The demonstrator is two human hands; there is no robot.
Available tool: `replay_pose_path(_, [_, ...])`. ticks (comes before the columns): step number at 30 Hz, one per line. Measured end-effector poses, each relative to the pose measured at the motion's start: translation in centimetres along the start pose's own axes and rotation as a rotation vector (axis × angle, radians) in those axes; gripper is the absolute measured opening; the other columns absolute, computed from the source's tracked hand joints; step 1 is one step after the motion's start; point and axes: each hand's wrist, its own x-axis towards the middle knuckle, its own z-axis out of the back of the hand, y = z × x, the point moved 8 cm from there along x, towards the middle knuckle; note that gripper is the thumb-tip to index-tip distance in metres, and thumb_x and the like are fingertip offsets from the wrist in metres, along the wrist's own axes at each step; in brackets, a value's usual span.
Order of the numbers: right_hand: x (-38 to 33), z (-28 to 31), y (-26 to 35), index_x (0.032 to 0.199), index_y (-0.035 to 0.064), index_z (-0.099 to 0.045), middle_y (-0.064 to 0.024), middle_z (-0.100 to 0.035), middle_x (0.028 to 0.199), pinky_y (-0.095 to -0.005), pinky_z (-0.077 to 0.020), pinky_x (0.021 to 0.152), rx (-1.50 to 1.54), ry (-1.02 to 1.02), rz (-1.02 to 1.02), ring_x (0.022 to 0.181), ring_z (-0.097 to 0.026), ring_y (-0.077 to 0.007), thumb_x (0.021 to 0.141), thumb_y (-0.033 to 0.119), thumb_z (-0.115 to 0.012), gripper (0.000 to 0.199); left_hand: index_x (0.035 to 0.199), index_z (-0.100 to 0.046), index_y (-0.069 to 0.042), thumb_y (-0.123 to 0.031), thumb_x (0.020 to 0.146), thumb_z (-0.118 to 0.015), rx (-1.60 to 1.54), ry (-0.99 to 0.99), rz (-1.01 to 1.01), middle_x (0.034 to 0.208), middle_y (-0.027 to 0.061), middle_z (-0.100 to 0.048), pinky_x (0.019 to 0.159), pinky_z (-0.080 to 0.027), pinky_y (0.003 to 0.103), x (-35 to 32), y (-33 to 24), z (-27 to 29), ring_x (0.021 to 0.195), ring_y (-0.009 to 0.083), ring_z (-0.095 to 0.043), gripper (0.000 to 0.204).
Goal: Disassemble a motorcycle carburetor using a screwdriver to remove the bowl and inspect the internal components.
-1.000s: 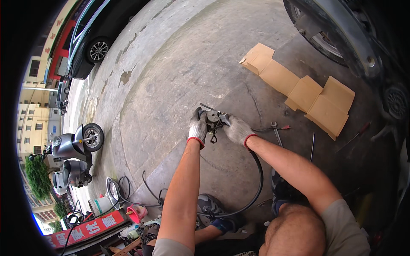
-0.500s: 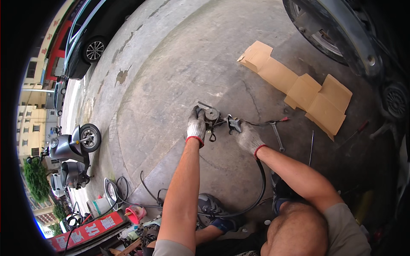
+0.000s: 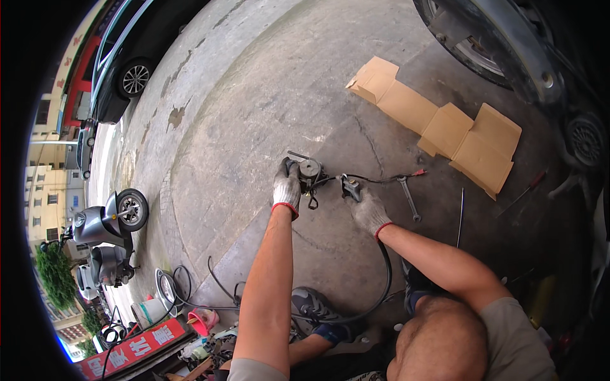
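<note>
My left hand (image 3: 287,188), in a grey-white glove with dark fingers and a red cuff, is closed on the side of a round grey metal part (image 3: 310,168) with a short bar and dark wires. To its right, my right hand (image 3: 370,214), gloved alike, is wrapped around a grey metal hand tool (image 3: 351,188) whose exact kind I cannot make out. From under the right wrist a black hose (image 3: 389,273) curves down toward my feet. A black cable (image 3: 375,180) with a red end runs rightward from the part. Beside that end lies a combination wrench (image 3: 410,200) on the concrete.
Unfolded cardboard (image 3: 438,124) lies at the upper right, below a vehicle's wheel (image 3: 476,54). A thin metal rod (image 3: 460,219) and a red-handled screwdriver (image 3: 532,185) rest on the right. A pink container (image 3: 202,320) and coiled hose are lower left; a scooter (image 3: 105,222) stands beyond.
The view has shifted slightly, moving most things a little left. Within the right hand, the grey tool appears tilted somewhat differently. Both hands keep their grips.
</note>
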Motion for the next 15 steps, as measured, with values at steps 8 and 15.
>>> replay_pose_path(8, [1.9,-1.5,-1.1,0.129,0.0061,-0.057,-0.023,-0.063,0.122,-0.0489,-0.0477,0.095,0.001,0.007,-0.051,0.113,-0.06,-0.0418,0.087,0.025,-0.066,0.047,0.121,-0.06,-0.002,-0.032,0.103,-0.051,0.061,-0.005,0.043,0.08,0.0065,-0.067,0.051,-0.05,0.03,-0.8,-1.5,0.0,0.061,0.0145,-0.062,0.036])
replay_pose_path(15, [3.6,-1.5,-0.2,0.121,0.0013,-0.059,-0.0272,-0.065,0.113,-0.0494,-0.0472,0.094,0.049,-0.053,0.008,0.11,-0.06,-0.0443,0.086,0.031,-0.067,0.047,0.124,-0.062,-0.002,-0.037,0.1,-0.052,0.085,0.027,0.181,0.095,0.0152,-0.071,0.062,-0.054,0.037,-1.1,-1.2,0.3,0.076,0.023,-0.068,0.043])
